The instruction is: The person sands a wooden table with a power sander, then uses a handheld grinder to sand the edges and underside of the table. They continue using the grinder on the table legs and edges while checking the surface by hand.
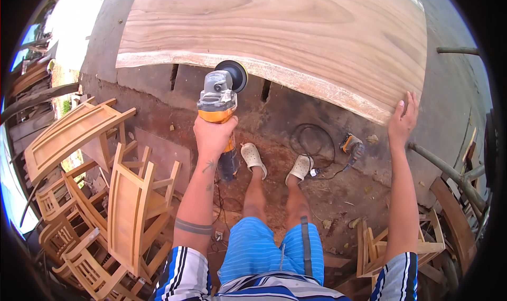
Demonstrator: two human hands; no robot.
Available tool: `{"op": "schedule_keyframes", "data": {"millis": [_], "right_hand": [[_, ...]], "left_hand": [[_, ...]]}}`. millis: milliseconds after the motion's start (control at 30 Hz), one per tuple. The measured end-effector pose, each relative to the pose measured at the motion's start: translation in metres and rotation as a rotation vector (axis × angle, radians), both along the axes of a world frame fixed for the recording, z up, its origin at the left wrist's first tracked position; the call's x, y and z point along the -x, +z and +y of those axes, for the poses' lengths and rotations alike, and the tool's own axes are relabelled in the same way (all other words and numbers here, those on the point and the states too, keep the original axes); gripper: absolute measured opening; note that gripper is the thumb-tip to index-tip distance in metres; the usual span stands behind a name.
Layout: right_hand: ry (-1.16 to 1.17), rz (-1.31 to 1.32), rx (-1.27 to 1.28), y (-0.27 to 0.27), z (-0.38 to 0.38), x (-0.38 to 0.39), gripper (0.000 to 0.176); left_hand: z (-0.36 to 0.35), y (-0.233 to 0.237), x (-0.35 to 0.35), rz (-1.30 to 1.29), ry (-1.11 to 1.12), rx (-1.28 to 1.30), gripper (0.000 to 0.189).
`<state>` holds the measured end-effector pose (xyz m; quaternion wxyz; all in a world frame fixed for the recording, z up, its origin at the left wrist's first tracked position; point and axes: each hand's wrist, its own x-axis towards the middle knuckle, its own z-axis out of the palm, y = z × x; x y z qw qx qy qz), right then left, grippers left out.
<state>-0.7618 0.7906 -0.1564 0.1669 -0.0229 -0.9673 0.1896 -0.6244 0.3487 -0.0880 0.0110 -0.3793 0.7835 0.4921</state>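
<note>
My left hand (214,135) is wrapped around the body of an orange and grey angle grinder (217,98). Its round black sanding pad (232,75) is tilted up against the near, pale rough edge of a wide wooden slab (274,26). The slab has wavy grain and spans the top of the view. At its near right corner, my right hand (404,116) rests with fingers stretched along the edge, holding no tool. The grinder's lower end hangs toward the ground, left of my feet.
A second orange and black power tool (351,145) lies right of my feet beside a coiled black cable (311,142). Wooden chair frames (129,211) are piled at left. Another wooden frame (401,243) and a branch-like pole (449,172) stand at right.
</note>
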Motion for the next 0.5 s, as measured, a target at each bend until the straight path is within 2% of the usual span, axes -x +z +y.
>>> {"op": "schedule_keyframes", "data": {"millis": [100,200,333,500], "right_hand": [[-0.064,-0.026,-0.12,0.001,0.044,-0.006,0.041],[-0.046,-0.023,0.076,-0.009,0.051,-0.007,0.041],[-0.098,-0.067,0.206,-0.009,0.05,-0.008,0.041],[-0.088,-0.063,0.274,-0.012,0.053,-0.007,0.041]], "left_hand": [[-0.004,-0.004,0.002,0.109,0.117,-0.046,0.033],[0.01,0.005,0.003,0.041,0.013,0.055,0.032],[0.055,0.026,0.001,-0.104,-0.134,0.097,0.034],[0.103,0.03,-0.003,-0.111,-0.276,0.139,0.052]]}}
